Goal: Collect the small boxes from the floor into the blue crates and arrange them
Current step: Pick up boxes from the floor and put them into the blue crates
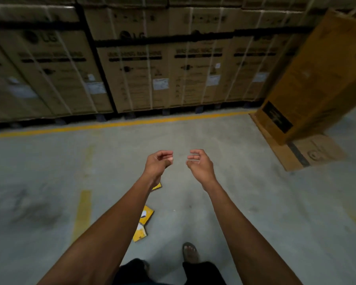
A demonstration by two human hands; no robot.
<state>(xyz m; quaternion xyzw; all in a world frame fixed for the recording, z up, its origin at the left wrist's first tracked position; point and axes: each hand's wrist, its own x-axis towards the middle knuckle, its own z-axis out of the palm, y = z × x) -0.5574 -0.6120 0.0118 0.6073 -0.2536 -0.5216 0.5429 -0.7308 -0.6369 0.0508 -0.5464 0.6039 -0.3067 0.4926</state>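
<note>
1. Head view: both bare forearms are stretched forward over a grey concrete floor (245,182), with the hands raised side by side and a small gap left between them.
2. The left hand (157,162) is seen with its fingers loosely curled toward the thumb; nothing is held in it.
3. The right hand (199,163) is likewise loosely curled, palm turned inward, and nothing is held in it.
4. Three small yellow boxes are seen on the floor below the left forearm: one box (146,215) lies flat just right of the arm, a second box (139,233) lies touching or just beside it nearer the person, and a third box (157,186) is mostly hidden behind the left wrist.
5. No hand is touching any of the boxes; they lie well below the hands in the picture.
6. A sandalled foot (190,253) is planted on the floor to the right of the boxes, above dark trousers (201,272).
7. A yellow line (119,124) is painted across the floor ahead, and a shorter yellow mark (83,212) runs left of the arm.
8. Large strapped cartons (136,68) marked as washing machines are stacked in a row behind the line.
9. A tall tilted carton (317,79) stands at the right on flattened cardboard (312,153).
</note>
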